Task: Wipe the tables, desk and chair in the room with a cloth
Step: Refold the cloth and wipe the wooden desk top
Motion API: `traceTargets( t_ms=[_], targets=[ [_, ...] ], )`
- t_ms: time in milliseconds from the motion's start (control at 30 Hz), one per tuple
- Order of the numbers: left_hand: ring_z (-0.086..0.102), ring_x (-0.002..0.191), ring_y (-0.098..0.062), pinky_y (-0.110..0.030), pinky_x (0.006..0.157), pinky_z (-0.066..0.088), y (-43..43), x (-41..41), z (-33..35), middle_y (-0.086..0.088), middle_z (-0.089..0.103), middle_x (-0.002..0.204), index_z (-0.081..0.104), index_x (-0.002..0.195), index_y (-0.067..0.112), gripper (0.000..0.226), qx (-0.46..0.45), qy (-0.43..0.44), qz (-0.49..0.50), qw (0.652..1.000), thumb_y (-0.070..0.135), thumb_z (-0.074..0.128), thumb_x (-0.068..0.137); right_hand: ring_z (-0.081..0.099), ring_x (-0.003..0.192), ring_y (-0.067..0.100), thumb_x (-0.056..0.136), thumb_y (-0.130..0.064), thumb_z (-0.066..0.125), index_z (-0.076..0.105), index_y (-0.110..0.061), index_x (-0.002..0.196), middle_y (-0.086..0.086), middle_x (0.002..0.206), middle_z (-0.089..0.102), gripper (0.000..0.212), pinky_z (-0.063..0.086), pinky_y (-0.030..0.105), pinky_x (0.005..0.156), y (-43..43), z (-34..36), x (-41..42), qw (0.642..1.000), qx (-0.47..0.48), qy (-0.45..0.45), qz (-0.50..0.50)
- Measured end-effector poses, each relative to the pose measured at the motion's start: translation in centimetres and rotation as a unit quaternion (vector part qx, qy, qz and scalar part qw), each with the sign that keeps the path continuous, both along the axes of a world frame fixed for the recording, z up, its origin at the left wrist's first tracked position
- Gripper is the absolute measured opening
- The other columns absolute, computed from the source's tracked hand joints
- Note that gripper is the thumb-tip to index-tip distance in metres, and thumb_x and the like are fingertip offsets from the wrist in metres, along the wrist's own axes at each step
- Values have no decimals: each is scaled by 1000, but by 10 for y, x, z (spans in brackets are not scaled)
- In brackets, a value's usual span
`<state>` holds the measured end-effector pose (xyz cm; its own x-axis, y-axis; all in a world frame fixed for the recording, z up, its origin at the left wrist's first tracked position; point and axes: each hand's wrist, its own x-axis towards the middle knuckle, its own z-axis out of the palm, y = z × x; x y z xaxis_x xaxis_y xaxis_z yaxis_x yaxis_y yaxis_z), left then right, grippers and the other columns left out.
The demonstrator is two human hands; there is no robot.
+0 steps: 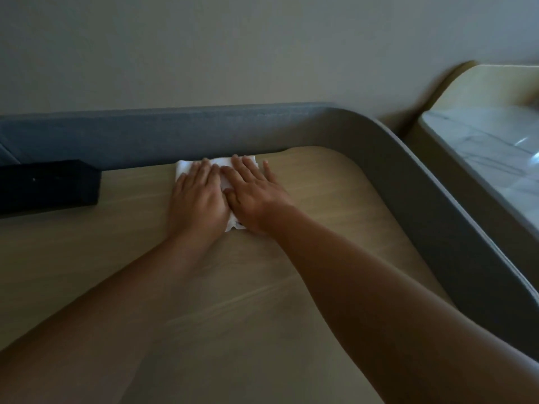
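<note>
- Palms down, our left grip [198,196] and right grip [254,193] press side by side on the white cloth [186,168], fingers straight, released.
- We see the cloth at the far edge of the bench [210,293], against its grey padded rim [408,182].
- A black box [49,185] sits on the bench to the left.

no legible text, labels or signs

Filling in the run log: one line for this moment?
surface: desk | left hand: flat on cloth | right hand: flat on cloth | cloth: by grey back rim
</note>
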<state>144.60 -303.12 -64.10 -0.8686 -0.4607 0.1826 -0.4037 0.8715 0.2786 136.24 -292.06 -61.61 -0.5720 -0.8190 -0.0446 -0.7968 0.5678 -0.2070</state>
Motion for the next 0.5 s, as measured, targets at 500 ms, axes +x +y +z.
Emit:
traceTargets(
  t_ms=[500],
  targets=[
    [26, 151, -31, -46, 121, 21, 86, -109, -3, -19, 29, 162, 34, 153, 2, 53, -16, 8, -55, 998, 23, 41, 104, 7, 158, 29, 109, -28, 32, 11, -10, 163, 16, 170, 5, 60, 10, 40, 127, 85, 5, -99, 996, 74, 29, -32]
  ],
)
